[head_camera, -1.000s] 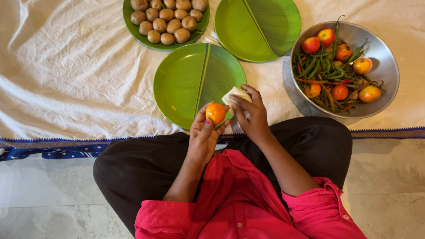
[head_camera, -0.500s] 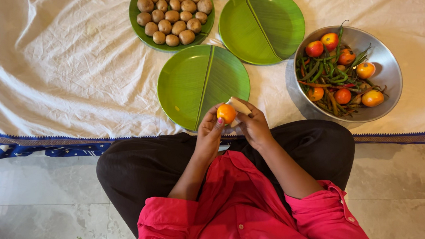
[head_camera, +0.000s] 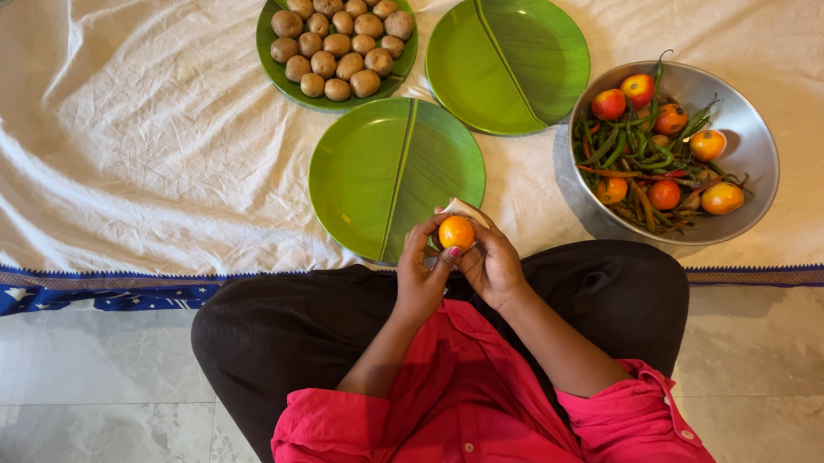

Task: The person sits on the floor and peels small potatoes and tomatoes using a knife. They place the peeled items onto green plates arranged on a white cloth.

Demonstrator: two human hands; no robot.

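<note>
A small orange tomato sits between the person's two hands, held up just over the near rim of an empty green leaf-patterned plate; the left hand curls around it from the left with the thumb laid against its lower side, fingers closed on the fruit; the right hand closes on it from the right, and a pale, flat-looking object pokes out above its fingers, though I cannot tell what it is. Both hands hover above the person's lap, over dark trousers and a pink shirt. Just beyond the near plate lies a second empty green plate, and to the left of that a third green plate piled with small brown potatoes. To the right stands a steel bowl with more tomatoes mixed among green and red chillies. Everything rests on a crumpled white cloth with a blue border, spread over a glossy tiled floor.
</note>
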